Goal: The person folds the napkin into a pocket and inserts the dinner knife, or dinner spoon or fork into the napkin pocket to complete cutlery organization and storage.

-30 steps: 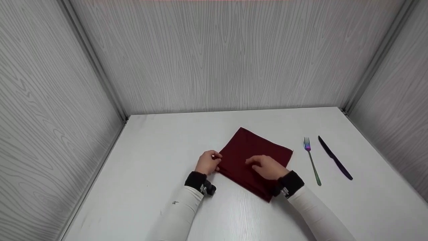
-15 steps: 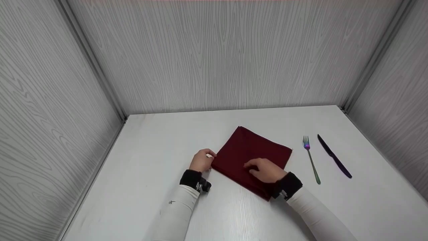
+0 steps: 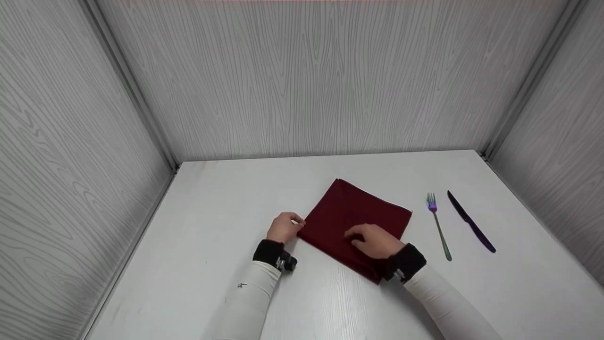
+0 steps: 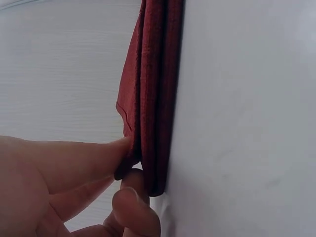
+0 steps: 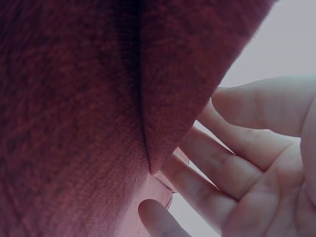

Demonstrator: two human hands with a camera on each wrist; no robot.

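A dark red cloth napkin (image 3: 330,222), folded in layers, lies at a slant on the white table. At its left corner my left hand (image 3: 284,227) pinches the cloth. The left wrist view shows the thumb (image 4: 94,157) and a fingertip (image 4: 134,210) at the upper layer, with thicker folds (image 4: 157,98) beside them. My right hand (image 3: 375,241) is over the napkin's near right part, fingers loosely bent. Close up in the right wrist view, its fingers (image 5: 222,170) reach to the cloth (image 5: 74,118), their tips partly hidden by the napkin's edge.
To the right of the napkin lie a rainbow-tinted fork (image 3: 439,226) and a dark table knife (image 3: 471,221), roughly side by side. Grey wood-grained panels (image 3: 302,80) enclose the table (image 3: 212,203) at the back and both sides.
My left hand has moved a little left with the napkin's corner, which now lies flatter and further out. My right hand has shifted only slightly. Fork and knife stay put.
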